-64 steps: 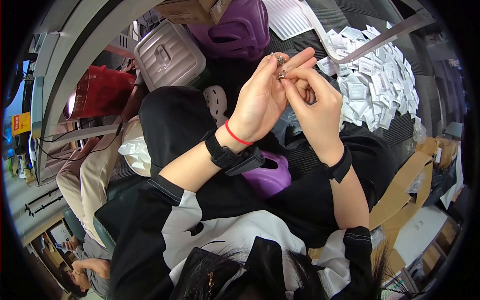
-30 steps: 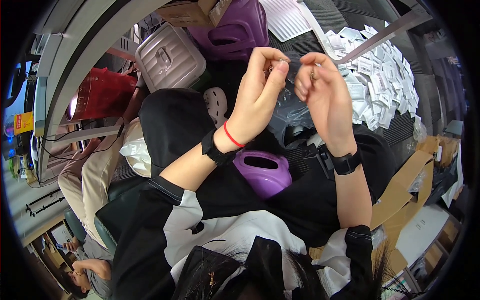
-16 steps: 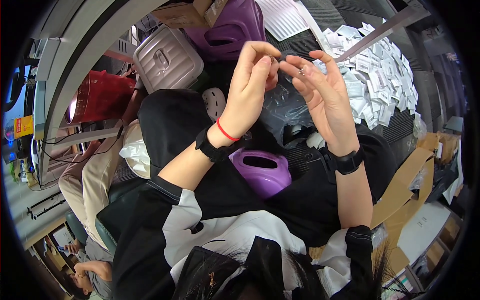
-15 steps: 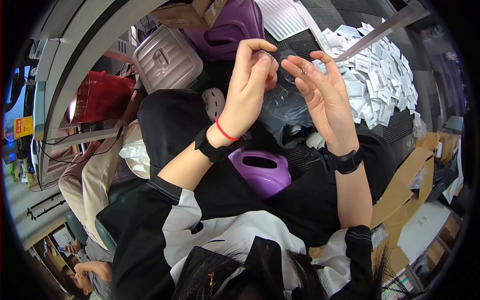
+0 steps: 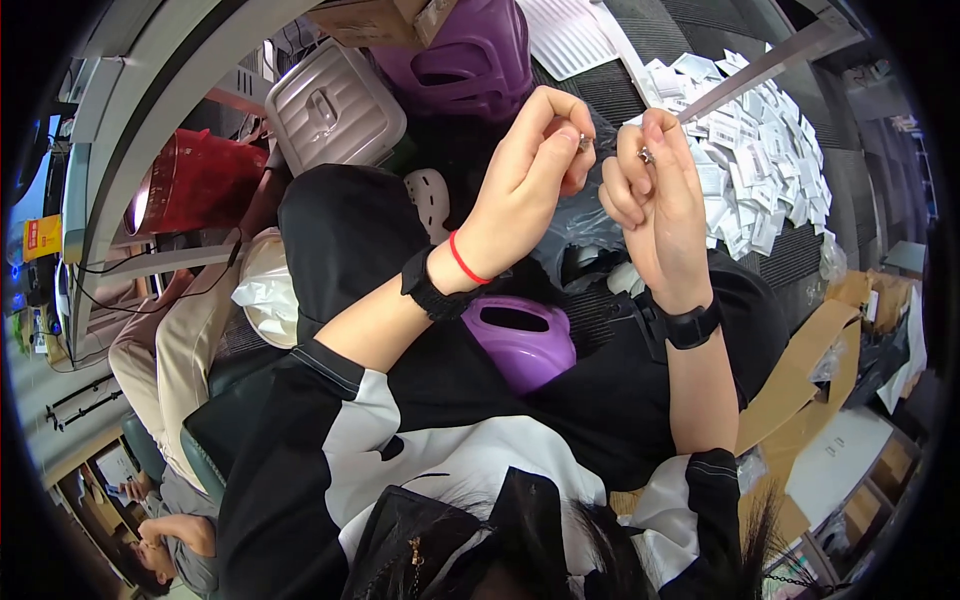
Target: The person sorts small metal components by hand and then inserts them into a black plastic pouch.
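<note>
Pinching small metal pieces: left hand [image 5: 535, 165] on one [image 5: 583, 141] | right hand [image 5: 655, 190] on another [image 5: 646, 155] | held level, just apart, left to right

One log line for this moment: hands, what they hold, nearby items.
left hand: pinching small metal piece | right hand: pinching second small metal piece | hands: raised, apart | below: purple container | beyond: pile of white packets

I see even, bright indoor light, soft shadows, sharp centre, and heavy fisheye bending with black vignette at the rim.
</note>
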Available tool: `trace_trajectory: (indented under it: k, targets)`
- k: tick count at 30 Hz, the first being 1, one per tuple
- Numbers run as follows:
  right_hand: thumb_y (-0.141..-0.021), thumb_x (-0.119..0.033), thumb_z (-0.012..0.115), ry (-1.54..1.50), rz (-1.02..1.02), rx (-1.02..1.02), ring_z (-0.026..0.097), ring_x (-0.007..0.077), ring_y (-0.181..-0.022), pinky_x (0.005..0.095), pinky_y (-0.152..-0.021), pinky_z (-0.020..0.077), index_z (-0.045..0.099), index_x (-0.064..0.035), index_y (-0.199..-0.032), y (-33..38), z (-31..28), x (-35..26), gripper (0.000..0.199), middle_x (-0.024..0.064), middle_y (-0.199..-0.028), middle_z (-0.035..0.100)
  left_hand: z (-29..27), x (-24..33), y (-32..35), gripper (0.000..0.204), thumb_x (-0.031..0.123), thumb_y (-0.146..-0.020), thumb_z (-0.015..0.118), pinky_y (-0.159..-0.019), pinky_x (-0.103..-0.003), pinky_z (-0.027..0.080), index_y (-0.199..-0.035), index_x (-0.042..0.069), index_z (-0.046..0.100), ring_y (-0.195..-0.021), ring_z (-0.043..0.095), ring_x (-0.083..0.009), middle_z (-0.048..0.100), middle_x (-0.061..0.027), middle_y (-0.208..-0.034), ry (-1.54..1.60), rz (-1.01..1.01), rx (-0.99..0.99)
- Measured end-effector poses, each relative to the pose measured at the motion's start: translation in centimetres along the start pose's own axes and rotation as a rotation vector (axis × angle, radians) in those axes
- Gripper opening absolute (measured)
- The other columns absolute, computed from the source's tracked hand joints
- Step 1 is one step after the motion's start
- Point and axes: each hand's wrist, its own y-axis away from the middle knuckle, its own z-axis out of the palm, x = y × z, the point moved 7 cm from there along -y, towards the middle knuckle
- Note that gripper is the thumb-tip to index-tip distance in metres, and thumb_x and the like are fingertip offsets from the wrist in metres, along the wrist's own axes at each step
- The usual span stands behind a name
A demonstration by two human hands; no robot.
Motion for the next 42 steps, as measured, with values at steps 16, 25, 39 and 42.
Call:
trace_trajectory:
  k: [16, 25, 39, 42]
  targets:
    - [-0.100, -0.025, 0.044, -0.306, 0.108, -0.148, 0.041, 0.0096, -0.063, 0.0245, -0.058, 0.0391, 0.047, -0.0075, -0.110, 0.0, 0.2, 0.9, 0.021, 0.0011, -0.079, 0.042, 0.1, 0.0, 0.2, 0.014, 0.014, -0.097, 0.038, -0.057, -0.019, 0.028, -0.100, 0.004, 0.048, -0.064, 0.032, -0.0040, 0.039, 0.0025, -0.076, -0.087, -0.012, -0.026]
    - [-0.095, -0.026, 0.055, -0.163, 0.057, -0.229, 0.053, 0.0107, -0.064, 0.0273, -0.059, 0.0489, 0.050, -0.0057, -0.091, 0.0, 1.1, 0.7, 0.022, 0.0019, -0.075, 0.049, -0.1, 0.6, 0.7, 0.014, 0.008, -0.095, 0.044, -0.062, -0.023, 0.038, -0.107, 0.001, 0.040, -0.070, 0.045, -0.0070, 0.048, -0.0019, -0.077, -0.055, 0.038, 0.030]
    - [-0.098, -0.026, 0.050, -0.252, 0.120, -0.173, 0.047, 0.0069, -0.058, 0.0222, -0.050, 0.0446, 0.050, -0.0046, -0.092, 0.0, 0.7, 1.1, 0.022, -0.0004, -0.072, 0.045, 0.4, 1.1, 0.8, 0.015, 0.012, -0.099, 0.040, -0.063, -0.021, 0.034, -0.111, 0.002, 0.039, -0.071, 0.037, -0.0063, 0.042, -0.0010, -0.082, -0.197, 0.098, -0.040]
    - [-0.098, -0.025, 0.049, -0.240, 0.107, -0.184, 0.047, 0.0071, -0.058, 0.0219, -0.050, 0.0444, 0.050, -0.0048, -0.093, 0.0, 0.8, 1.1, 0.021, -0.0003, -0.073, 0.045, 0.4, 1.2, 0.9, 0.016, 0.012, -0.099, 0.039, -0.063, -0.021, 0.034, -0.112, 0.003, 0.038, -0.071, 0.037, -0.0066, 0.043, -0.0009, -0.082, -0.215, 0.107, -0.049]
